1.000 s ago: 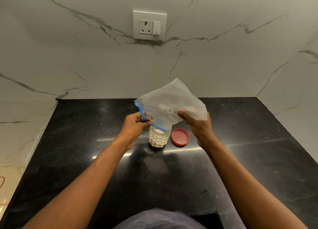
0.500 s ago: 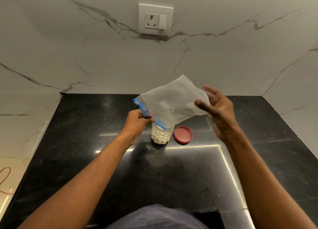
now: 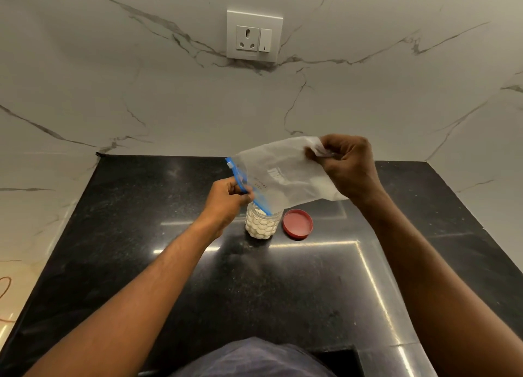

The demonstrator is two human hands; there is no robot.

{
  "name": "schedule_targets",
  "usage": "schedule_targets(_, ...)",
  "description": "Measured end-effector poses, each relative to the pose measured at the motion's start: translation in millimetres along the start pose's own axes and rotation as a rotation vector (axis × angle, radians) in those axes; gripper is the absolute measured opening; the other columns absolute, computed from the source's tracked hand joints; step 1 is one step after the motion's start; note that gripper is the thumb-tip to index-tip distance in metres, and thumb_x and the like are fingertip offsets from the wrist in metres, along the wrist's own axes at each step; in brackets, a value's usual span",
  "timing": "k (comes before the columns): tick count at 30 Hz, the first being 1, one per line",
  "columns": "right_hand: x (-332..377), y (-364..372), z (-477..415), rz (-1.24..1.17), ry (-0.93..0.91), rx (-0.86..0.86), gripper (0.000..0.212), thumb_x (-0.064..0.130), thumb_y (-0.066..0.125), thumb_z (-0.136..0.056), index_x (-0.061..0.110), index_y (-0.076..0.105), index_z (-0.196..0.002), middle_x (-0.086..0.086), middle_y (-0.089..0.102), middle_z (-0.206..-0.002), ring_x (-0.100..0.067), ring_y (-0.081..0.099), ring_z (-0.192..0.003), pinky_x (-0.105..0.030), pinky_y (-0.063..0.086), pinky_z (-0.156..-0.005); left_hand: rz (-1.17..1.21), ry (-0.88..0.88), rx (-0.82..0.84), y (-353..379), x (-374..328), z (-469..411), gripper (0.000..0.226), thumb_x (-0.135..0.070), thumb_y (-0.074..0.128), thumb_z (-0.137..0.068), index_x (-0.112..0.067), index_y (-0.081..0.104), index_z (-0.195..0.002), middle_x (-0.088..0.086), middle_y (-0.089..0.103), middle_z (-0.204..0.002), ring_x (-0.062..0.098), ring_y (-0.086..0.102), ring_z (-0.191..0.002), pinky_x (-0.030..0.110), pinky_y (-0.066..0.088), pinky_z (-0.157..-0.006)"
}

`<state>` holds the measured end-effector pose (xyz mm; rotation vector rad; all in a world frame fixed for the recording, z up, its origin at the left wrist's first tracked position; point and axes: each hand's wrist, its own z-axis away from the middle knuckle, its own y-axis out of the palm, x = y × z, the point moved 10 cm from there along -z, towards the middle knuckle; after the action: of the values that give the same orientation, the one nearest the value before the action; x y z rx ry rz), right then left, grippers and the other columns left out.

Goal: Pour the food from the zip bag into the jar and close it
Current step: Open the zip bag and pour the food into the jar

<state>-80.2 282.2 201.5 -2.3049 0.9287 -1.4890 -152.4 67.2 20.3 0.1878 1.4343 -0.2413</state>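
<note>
Pour looked nearly done. We had the translucent plastic zip bag with the blue zipper strip tipped mouth-down over the small clear dimpled jar, centre frame on the glossy black stone table. The jar showed white round pieces up to near its neck; the bag looked almost empty, though a few pieces could have been hidden in its folds.

Left hand pinched the blue zipper edge just above the jar mouth. Right hand was closed on the raised bottom corner of the bag, upper right of centre.

Left to do, by our read: clear the bag, then fit the round red lid, which lay flat on the table just right of the jar, not yet on.

Bag carried dark printed marks and a line of small text; too blurred to read.
</note>
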Motion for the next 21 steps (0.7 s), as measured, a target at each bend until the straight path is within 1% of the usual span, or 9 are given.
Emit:
schedule_targets(2, 1.8, -10.0, -1.3, 0.012, -0.021, -0.087, 0.014, 0.024, 0.088, -0.084, 0.014, 0.079, -0.082, 0.000, 0.077, -0.077, -0.019, 0.074, -0.071, -0.037, 0.061, -0.061, -0.002, 0.007, 0.014, 1.1, -1.0, -0.1, 0.029, 0.007, 0.069, -0.094, -0.021, 0.075, -0.097, -0.007, 0.079, -0.103, 0.002, 0.074, -0.097, 0.015, 0.059, -0.072)
schedule_targets(4, -5.3, -9.3, -3.7, 0.041, 0.023, -0.048, 0.027, 0.030, 0.083, -0.088, 0.005, 0.076, -0.082, -0.015, 0.075, -0.078, -0.036, 0.073, -0.073, -0.047, 0.062, -0.062, 0.006, 0.013, 0.017, 1.8, -2.1, 0.1, 0.028, 0.006, 0.070, -0.095, -0.021, 0.075, -0.100, -0.006, 0.079, -0.105, 0.002, 0.074, -0.098, 0.014, 0.059, -0.072)
schedule_targets(6, -17.8, -7.6, -2.3, -0.044, 0.108, 0.013, 0.028, 0.024, 0.079, -0.093, -0.003, 0.075, -0.087, -0.029, 0.072, -0.085, -0.051, 0.068, -0.080, -0.062, 0.058, -0.066, 0.015, 0.014, 0.008, 2.9, -4.3, 0.2, 0.027, 0.006, 0.070, -0.094, -0.020, 0.075, -0.101, -0.003, 0.080, -0.104, 0.003, 0.075, -0.097, 0.015, 0.059, -0.075)
schedule_targets(8, -22.7, -19.6, -0.3, -0.122, 0.134, -0.053, 0.023, 0.020, 0.085, -0.087, -0.001, 0.075, -0.084, -0.027, 0.074, -0.084, -0.049, 0.070, -0.081, -0.063, 0.059, -0.067, 0.027, 0.029, 0.014, 6.4, -7.9, 0.3, 0.030, 0.006, 0.071, -0.093, -0.022, 0.075, -0.101, -0.002, 0.081, -0.102, 0.003, 0.077, -0.095, 0.015, 0.059, -0.077)
schedule_targets(10, -23.9, -30.4, 1.0, -0.072, 0.122, -0.133, 0.032, 0.028, 0.090, -0.082, 0.002, 0.072, -0.075, -0.021, 0.073, -0.076, -0.044, 0.069, -0.074, -0.054, 0.061, -0.061, 0.022, 0.058, 0.026, 8.6, -13.4, 0.4, 0.034, 0.007, 0.071, -0.093, -0.026, 0.075, -0.099, -0.004, 0.081, -0.100, 0.002, 0.077, -0.096, 0.014, 0.060, -0.077)
schedule_targets(12, -26.3, -26.0, 2.0, -0.003, 0.119, -0.097, 0.042, 0.034, 0.083, -0.089, -0.001, 0.067, -0.073, -0.025, 0.068, -0.073, -0.047, 0.065, -0.070, -0.054, 0.057, -0.056, 0.008, 0.076, 0.027, 8.9, -16.6, -0.6, 0.032, 0.007, 0.071, -0.093, -0.025, 0.076, -0.096, -0.004, 0.082, -0.098, 0.003, 0.077, -0.097, 0.017, 0.061, -0.079)
schedule_targets(14, -30.1, -19.1, 3.6, -0.050, 0.140, -0.046, 0.032, 0.028, 0.075, -0.096, -0.001, 0.072, -0.082, -0.028, 0.071, -0.080, -0.050, 0.067, -0.076, -0.059, 0.058, -0.061, 0.019, 0.068, 0.022, 8.2, -17.6, -0.9, 0.032, 0.006, 0.072, -0.093, -0.024, 0.075, -0.099, -0.006, 0.082, -0.096, 0.004, 0.078, -0.096, 0.022, 0.063, -0.085)
schedule_targets(16, -35.8, -24.8, 5.3, -0.152, 0.169, -0.086, 0.017, 0.021, 0.077, -0.095, 0.003, 0.078, -0.092, -0.023, 0.076, -0.086, -0.044, 0.073, -0.081, -0.054, 0.064, -0.071, 0.020, 0.082, 0.033, 8.2, -21.6, -0.9, 0.034, 0.004, 0.073, -0.092, -0.027, 0.073, -0.106, -0.008, 0.082, -0.096, 0.005, 0.078, -0.096, 0.025, 0.063, -0.087)
schedule_targets(21, -69.6, -34.2, 18.6, -0.530, 0.389, -0.155, 0.010, 0.015, 0.083, -0.087, 0.011, 0.082, -0.097, -0.011, 0.082, -0.100, -0.026, 0.080, -0.086, -0.039, 0.064, -0.072, 0.112, 0.117, 0.154, 17.1, -51.1, 3.2, 0.040, -0.038, 0.081, -0.086, -0.027, 0.070, -0.124, -0.011, 0.080, -0.112, 0.007, 0.076, -0.106, 0.017, 0.060, -0.080)
